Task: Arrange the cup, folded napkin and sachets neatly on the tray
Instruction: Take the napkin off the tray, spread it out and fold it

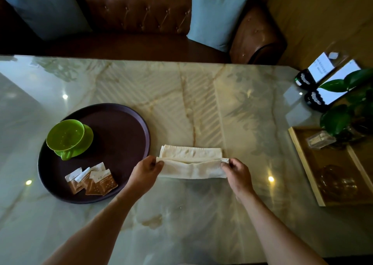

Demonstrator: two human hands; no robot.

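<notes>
A round dark brown tray [121, 131] lies on the marble table at the left. On its left part stands a green cup [65, 134] on a green saucer [88, 137]. Several brown-and-white sachets [91, 181] lie fanned at the tray's near edge. To the right of the tray a cream napkin [191, 162] lies on the table, partly folded into a long band. My left hand [146, 168] pinches its left end and my right hand [236, 169] pinches its right end, lifting the near layer.
A wooden tray [302, 163] with glassware sits at the right edge, a green plant [347, 111] and two dark bottles [314, 87] behind it. A brown leather sofa with blue cushions [216, 16] runs along the table's far side.
</notes>
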